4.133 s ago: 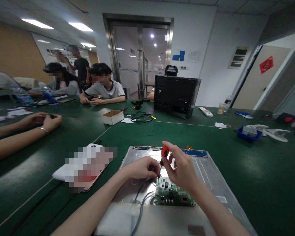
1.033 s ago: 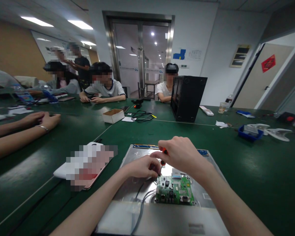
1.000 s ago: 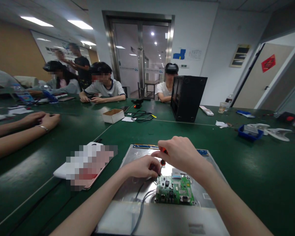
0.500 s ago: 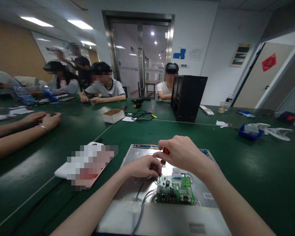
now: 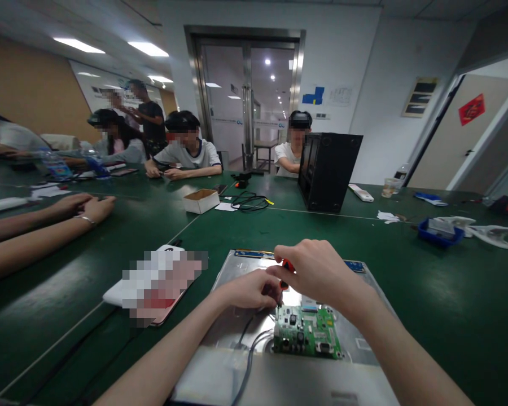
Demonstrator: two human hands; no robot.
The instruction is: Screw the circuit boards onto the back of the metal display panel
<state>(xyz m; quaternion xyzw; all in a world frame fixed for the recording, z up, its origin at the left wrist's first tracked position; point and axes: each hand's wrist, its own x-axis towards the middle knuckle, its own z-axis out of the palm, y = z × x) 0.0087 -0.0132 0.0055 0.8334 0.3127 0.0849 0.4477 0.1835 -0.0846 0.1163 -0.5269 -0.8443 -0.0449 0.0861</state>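
Lower centre, our right hand (image 5: pixel 311 268) grips a screwdriver (image 5: pixel 287 264); our left hand (image 5: pixel 254 290) curls near the circuit board (image 5: pixel 308 334), hold unclear.

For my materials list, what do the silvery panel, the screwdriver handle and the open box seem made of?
Silvery panel: likely sheet metal, grey with bright glare. Screwdriver handle: probably plastic, bright orange and black, finish unclear behind the right hand. Open box: apparently cardboard, matte white walls, brownish inside.
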